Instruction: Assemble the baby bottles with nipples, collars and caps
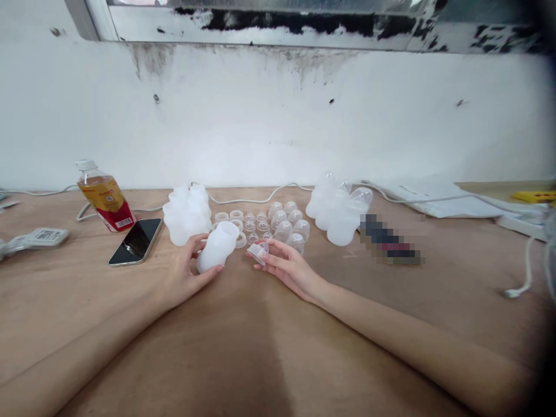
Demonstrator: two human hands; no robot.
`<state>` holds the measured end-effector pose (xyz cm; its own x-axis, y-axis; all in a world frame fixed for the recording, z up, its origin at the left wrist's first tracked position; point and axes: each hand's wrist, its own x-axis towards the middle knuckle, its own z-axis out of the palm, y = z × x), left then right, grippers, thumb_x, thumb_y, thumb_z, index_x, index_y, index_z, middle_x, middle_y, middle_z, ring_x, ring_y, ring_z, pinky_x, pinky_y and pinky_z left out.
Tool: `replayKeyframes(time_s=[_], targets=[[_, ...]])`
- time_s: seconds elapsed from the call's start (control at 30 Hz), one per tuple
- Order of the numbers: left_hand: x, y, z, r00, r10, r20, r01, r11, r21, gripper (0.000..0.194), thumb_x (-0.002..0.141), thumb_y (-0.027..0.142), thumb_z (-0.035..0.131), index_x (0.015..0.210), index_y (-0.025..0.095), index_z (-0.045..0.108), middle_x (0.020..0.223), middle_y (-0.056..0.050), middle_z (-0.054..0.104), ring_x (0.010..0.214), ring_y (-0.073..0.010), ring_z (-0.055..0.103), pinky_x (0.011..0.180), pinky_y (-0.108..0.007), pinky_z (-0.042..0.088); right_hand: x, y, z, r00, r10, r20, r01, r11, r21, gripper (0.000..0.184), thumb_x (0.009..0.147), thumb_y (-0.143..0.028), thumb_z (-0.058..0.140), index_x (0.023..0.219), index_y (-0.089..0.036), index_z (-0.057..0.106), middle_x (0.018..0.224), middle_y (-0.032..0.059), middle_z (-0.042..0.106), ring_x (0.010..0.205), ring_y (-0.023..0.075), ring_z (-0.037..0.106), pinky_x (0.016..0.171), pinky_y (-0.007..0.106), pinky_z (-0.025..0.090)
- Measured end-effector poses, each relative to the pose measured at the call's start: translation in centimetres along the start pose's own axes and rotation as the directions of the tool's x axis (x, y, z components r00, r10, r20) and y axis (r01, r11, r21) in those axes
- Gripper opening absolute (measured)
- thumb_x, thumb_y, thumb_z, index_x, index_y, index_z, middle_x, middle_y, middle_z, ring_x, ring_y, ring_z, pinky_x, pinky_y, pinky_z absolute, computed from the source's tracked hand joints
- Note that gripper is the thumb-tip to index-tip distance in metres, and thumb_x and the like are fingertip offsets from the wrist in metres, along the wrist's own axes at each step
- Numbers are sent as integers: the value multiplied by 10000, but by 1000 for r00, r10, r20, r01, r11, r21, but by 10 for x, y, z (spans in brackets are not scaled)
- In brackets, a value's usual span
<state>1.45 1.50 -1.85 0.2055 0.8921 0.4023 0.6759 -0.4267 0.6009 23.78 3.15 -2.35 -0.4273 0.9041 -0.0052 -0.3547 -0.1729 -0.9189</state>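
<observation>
My left hand [190, 277] is wrapped around a milky white baby bottle [216, 249], which tilts to the right with its open mouth up. To the right of it, my right hand [292, 267] pinches a bottle collar [257, 253] with what looks like a clear teat in it. The collar and the bottle are apart. Just beyond my hands lie loose collars [237, 215], several small clear teats [261, 216] and several clear domed caps [284, 229]. Open bottles [186, 214] stand grouped on the left, and bottles with clear caps [341, 217] on the right.
At the left are a black phone [135, 242], a drink bottle [106, 197] and a white device [46, 237]. A white cable [260, 198] runs along the wall. A dark blurred object [388, 240] and white sheets [421, 200] lie at the right.
</observation>
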Motion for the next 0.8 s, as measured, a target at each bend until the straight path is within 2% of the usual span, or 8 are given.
replayKeyframes(time_s=[0.17, 0.3, 0.5, 0.63, 0.8], targets=[[0, -1, 0, 997, 83, -1, -83, 995, 46, 346, 735, 363, 520, 1019, 185, 431, 1020, -63, 572, 914, -190, 554, 773, -319, 455, 2, 0, -3, 999, -32, 0, 32, 999, 19, 251, 683, -232, 644, 918, -205, 562, 1010, 38, 565, 958, 145, 541, 793, 273, 446], [-1, 4, -4, 997, 66, 48, -72, 989, 133, 376, 738, 404, 504, 1054, 202, 474, 978, -43, 608, 866, -204, 578, 741, -313, 457, 4, 1, -6, 994, -111, 0, 111, 994, -2, 296, 654, -174, 663, 928, -231, 569, 986, 5, 560, 847, 92, 537, 730, 213, 446], [-1, 6, -7, 990, 103, 98, -118, 981, 156, 376, 746, 390, 488, 1092, 243, 503, 1010, -22, 619, 862, -205, 590, 737, -297, 453, 4, 1, -6, 987, -160, 20, 161, 985, -57, 385, 589, -126, 692, 925, -240, 544, 1058, 0, 555, 981, 121, 520, 908, 287, 388], [-1, 6, -7, 990, 79, 116, -98, 981, 167, 371, 730, 395, 493, 1069, 246, 521, 939, -22, 637, 789, -207, 600, 666, -292, 458, 4, 2, -5, 985, -164, 59, 169, 982, -84, 390, 599, -135, 687, 940, -243, 531, 1094, 11, 548, 1009, 135, 514, 918, 312, 389], [-1, 8, -8, 988, 91, 127, -111, 982, 154, 366, 734, 389, 490, 1065, 238, 524, 934, -21, 636, 784, -203, 598, 670, -288, 451, 4, 2, -7, 983, -174, 63, 183, 969, -164, 415, 597, -157, 693, 967, -255, 531, 1111, 12, 546, 1017, 149, 516, 920, 340, 397]])
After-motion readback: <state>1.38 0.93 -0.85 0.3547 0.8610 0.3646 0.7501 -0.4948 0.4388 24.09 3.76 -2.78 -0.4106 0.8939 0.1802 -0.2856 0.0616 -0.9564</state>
